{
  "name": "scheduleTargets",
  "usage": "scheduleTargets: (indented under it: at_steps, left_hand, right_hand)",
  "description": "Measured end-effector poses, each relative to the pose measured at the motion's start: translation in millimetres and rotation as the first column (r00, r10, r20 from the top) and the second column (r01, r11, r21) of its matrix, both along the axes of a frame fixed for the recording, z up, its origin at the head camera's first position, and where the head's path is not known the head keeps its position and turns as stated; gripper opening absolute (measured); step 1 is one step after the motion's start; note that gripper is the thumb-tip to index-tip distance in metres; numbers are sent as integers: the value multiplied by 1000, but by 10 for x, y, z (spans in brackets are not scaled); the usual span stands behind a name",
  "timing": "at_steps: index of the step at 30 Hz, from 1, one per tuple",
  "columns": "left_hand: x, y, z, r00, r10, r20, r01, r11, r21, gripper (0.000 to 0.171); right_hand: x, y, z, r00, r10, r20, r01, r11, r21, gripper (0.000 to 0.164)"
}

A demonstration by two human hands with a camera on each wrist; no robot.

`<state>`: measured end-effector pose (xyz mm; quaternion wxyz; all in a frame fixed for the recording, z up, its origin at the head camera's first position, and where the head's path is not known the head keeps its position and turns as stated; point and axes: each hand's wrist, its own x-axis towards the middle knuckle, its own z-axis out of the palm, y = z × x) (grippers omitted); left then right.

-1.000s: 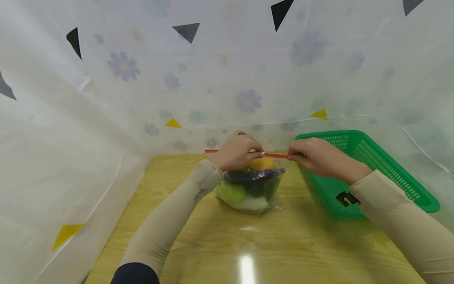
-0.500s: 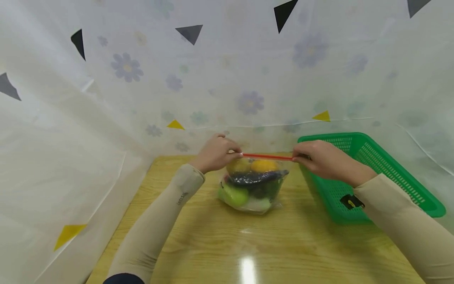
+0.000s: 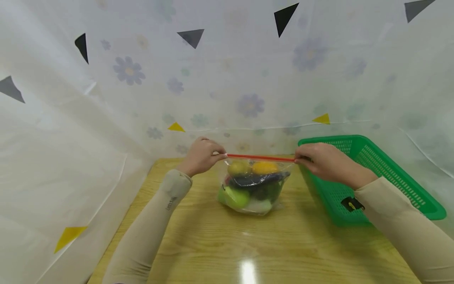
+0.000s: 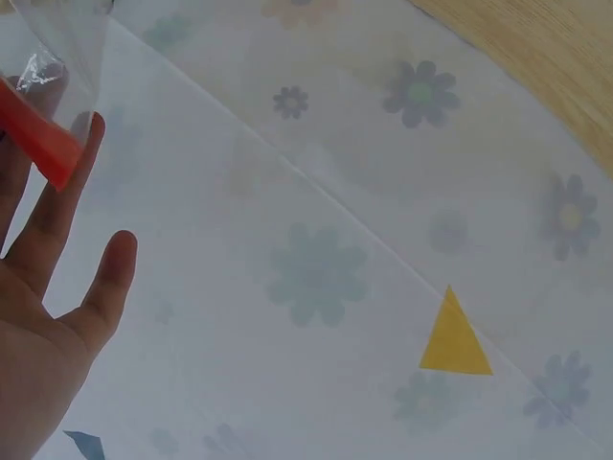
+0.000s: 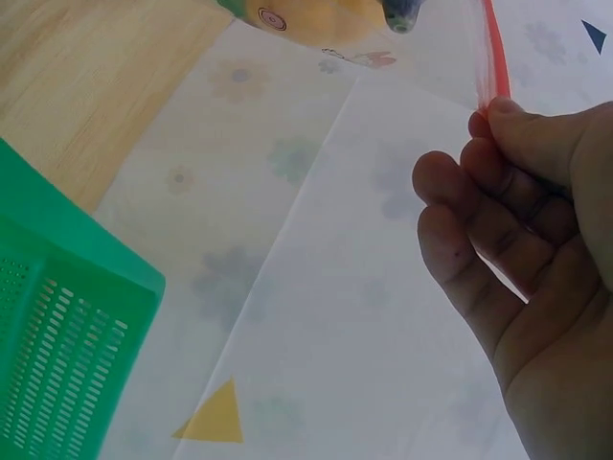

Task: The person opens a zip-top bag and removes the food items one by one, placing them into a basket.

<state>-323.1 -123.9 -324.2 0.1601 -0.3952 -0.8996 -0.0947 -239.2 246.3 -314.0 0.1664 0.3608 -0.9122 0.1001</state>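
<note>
A clear zip bag (image 3: 253, 212) with a red zip strip (image 3: 260, 158) stands upright on the table, full of produce. Through the plastic show an orange-yellow fruit (image 3: 265, 167), a brownish-yellow round fruit (image 3: 239, 168), a long dark eggplant (image 3: 255, 180) and a light green fruit (image 3: 237, 198). My left hand (image 3: 202, 156) pinches the strip's left end; in the left wrist view the red end lies against its fingers (image 4: 53, 216). At the other end, my right hand (image 3: 320, 161) pinches the strip between thumb and forefinger, its other fingers loosely curled in the right wrist view. The strip is stretched straight between both hands.
Right of the bag, a green perforated basket (image 3: 399, 173) stands on the wooden table (image 3: 213, 248), partly under my right forearm. A white flowered sheet (image 3: 220, 79) with coloured triangles hangs behind and along the sides.
My left hand has slid left along the red strip to its left end, uncovering the bag's contents. The right hand keeps its pinch on the right end, almost in place.
</note>
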Motion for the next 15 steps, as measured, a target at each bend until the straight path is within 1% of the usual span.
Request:
scheduleTargets:
  at_steps: [6,8,10,13,15]
  left_hand:
    - [-28,-184,-26,1000,15,19,-17,996,88,18]
    - [-26,-226,-22,999,23,38,-27,994,104,19]
    - [-14,-237,-18,998,44,53,-49,993,108,19]
    - [9,-211,-51,991,74,107,-86,990,112,20]
    - [25,-174,-105,984,80,158,-101,986,132,20]
  right_hand:
    - [-22,56,-41,999,-32,8,31,999,11,7]
    - [-24,76,-56,1000,-30,7,30,1000,8,7]
    - [-19,96,-66,999,-35,-2,35,999,6,9]
    - [-4,128,-73,999,-47,-15,47,999,15,9]
    - [7,151,-79,997,-70,-16,70,997,31,9]
